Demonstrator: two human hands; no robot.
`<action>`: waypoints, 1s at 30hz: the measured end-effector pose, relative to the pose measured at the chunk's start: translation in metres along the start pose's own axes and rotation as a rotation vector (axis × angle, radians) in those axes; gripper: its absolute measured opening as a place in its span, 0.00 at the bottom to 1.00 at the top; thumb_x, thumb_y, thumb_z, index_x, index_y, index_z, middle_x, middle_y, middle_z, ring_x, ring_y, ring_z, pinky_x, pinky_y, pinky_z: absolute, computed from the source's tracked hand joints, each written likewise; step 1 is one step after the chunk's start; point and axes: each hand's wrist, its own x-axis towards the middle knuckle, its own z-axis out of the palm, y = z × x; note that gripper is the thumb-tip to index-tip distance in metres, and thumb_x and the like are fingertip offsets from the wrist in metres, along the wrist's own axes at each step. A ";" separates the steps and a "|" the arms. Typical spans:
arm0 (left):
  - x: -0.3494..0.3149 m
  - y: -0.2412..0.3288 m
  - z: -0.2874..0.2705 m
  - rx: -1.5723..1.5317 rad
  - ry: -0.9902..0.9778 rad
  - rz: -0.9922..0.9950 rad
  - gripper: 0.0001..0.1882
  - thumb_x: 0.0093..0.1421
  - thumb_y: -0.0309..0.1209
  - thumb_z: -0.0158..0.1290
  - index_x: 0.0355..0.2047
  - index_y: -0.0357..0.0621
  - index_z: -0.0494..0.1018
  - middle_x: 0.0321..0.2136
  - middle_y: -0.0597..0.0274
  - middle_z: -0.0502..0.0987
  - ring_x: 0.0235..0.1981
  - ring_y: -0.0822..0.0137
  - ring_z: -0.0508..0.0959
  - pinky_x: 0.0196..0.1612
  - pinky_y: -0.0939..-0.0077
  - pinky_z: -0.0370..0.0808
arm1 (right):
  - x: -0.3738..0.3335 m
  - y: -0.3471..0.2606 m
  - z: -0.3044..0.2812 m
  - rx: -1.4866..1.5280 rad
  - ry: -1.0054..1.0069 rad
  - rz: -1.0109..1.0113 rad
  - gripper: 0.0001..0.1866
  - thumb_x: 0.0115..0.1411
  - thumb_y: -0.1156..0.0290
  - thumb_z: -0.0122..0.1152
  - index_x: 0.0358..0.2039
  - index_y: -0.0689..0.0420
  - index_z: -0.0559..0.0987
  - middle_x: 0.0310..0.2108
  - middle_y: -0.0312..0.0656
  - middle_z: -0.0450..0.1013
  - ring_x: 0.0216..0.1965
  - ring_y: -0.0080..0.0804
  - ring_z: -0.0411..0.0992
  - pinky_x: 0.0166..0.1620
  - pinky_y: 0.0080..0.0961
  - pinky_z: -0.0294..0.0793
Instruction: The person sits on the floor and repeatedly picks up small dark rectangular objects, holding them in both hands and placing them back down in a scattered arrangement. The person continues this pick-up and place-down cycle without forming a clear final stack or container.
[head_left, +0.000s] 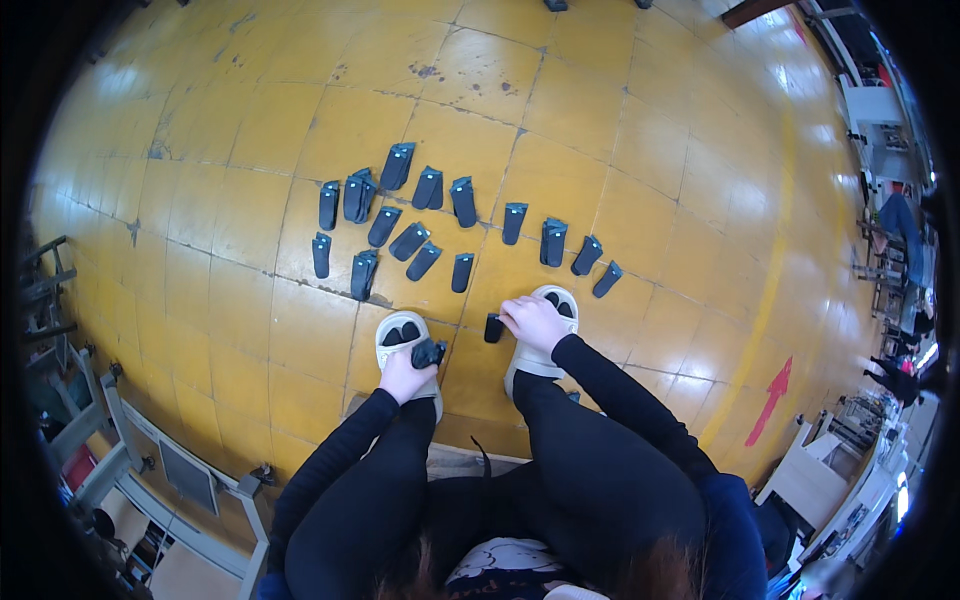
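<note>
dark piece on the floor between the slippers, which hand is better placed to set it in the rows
Right. The right hand already touches that dark piece; the left hand is full, gripping another piece.

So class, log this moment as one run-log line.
left hand: holds dark piece | right hand: sets dark piece on yellow floor | rows of pieces ahead

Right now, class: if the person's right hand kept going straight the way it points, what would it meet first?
The right hand holds a small dark piece and points left, toward the left hand. Straight on, it would probably first cross bare yellow floor, then meet the dark piece in the left hand; depth is unclear.
</note>
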 end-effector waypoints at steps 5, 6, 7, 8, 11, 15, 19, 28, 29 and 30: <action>0.006 -0.017 -0.005 -0.200 -0.093 -0.066 0.23 0.45 0.30 0.62 0.41 0.32 0.74 0.31 0.54 0.80 0.34 0.62 0.81 0.44 0.71 0.75 | 0.003 0.003 0.003 -0.052 -0.032 0.045 0.09 0.56 0.67 0.55 0.23 0.57 0.73 0.22 0.44 0.73 0.29 0.42 0.74 0.33 0.38 0.73; 0.008 -0.013 -0.008 -0.197 -0.105 -0.082 0.21 0.45 0.29 0.62 0.40 0.32 0.74 0.31 0.55 0.80 0.34 0.64 0.81 0.44 0.72 0.75 | 0.003 0.002 0.001 -0.048 -0.038 0.053 0.09 0.56 0.67 0.55 0.23 0.57 0.73 0.22 0.44 0.73 0.29 0.42 0.74 0.34 0.38 0.73; 0.011 -0.009 -0.011 -0.195 -0.115 -0.098 0.20 0.45 0.28 0.62 0.39 0.32 0.74 0.31 0.56 0.80 0.34 0.66 0.81 0.44 0.73 0.75 | 0.003 0.000 -0.001 -0.045 -0.043 0.059 0.09 0.56 0.67 0.55 0.23 0.57 0.73 0.22 0.44 0.73 0.29 0.42 0.74 0.34 0.38 0.73; 0.014 -0.006 -0.015 -0.193 -0.125 -0.115 0.19 0.46 0.28 0.62 0.38 0.32 0.74 0.31 0.57 0.81 0.34 0.68 0.80 0.44 0.73 0.75 | 0.004 -0.001 -0.002 -0.041 -0.050 0.065 0.09 0.56 0.67 0.54 0.23 0.57 0.73 0.22 0.44 0.73 0.29 0.42 0.74 0.34 0.38 0.73; 0.015 0.007 -0.021 -0.263 -0.135 -0.121 0.13 0.48 0.23 0.60 0.35 0.33 0.73 0.30 0.58 0.81 0.32 0.69 0.81 0.41 0.76 0.77 | 0.002 0.001 -0.002 -0.028 -0.031 0.066 0.08 0.56 0.67 0.54 0.24 0.57 0.73 0.22 0.44 0.74 0.29 0.42 0.75 0.33 0.38 0.73; 0.015 0.016 -0.025 -0.316 -0.173 -0.150 0.11 0.50 0.21 0.58 0.35 0.33 0.73 0.30 0.58 0.81 0.31 0.68 0.82 0.39 0.77 0.78 | 0.001 0.004 0.000 -0.025 -0.012 0.096 0.08 0.56 0.66 0.55 0.25 0.56 0.74 0.23 0.44 0.74 0.29 0.43 0.75 0.33 0.39 0.73; 0.016 0.011 -0.027 -0.400 -0.225 -0.168 0.11 0.51 0.21 0.56 0.36 0.33 0.74 0.31 0.57 0.82 0.31 0.68 0.82 0.40 0.76 0.78 | 0.002 0.004 0.001 -0.010 -0.018 0.102 0.07 0.57 0.65 0.56 0.27 0.55 0.75 0.24 0.43 0.75 0.29 0.42 0.75 0.33 0.38 0.73; 0.017 0.011 -0.028 -0.386 -0.237 -0.140 0.11 0.51 0.20 0.55 0.36 0.32 0.74 0.31 0.57 0.82 0.30 0.69 0.82 0.39 0.76 0.78 | 0.002 0.005 0.000 0.073 0.064 0.086 0.08 0.56 0.67 0.55 0.26 0.57 0.75 0.24 0.45 0.74 0.29 0.44 0.74 0.33 0.40 0.73; 0.017 0.012 -0.028 -0.384 -0.228 -0.145 0.11 0.51 0.20 0.55 0.36 0.32 0.74 0.31 0.57 0.82 0.30 0.69 0.82 0.39 0.76 0.78 | 0.002 0.006 -0.001 0.076 0.069 0.081 0.08 0.56 0.67 0.55 0.26 0.57 0.75 0.24 0.45 0.75 0.29 0.44 0.74 0.33 0.40 0.73; 0.017 0.013 -0.027 -0.382 -0.219 -0.152 0.11 0.51 0.20 0.55 0.36 0.32 0.74 0.31 0.57 0.82 0.30 0.69 0.82 0.39 0.76 0.78 | 0.001 0.007 0.000 0.080 0.069 0.083 0.07 0.56 0.67 0.55 0.26 0.57 0.75 0.24 0.44 0.75 0.29 0.44 0.74 0.34 0.40 0.73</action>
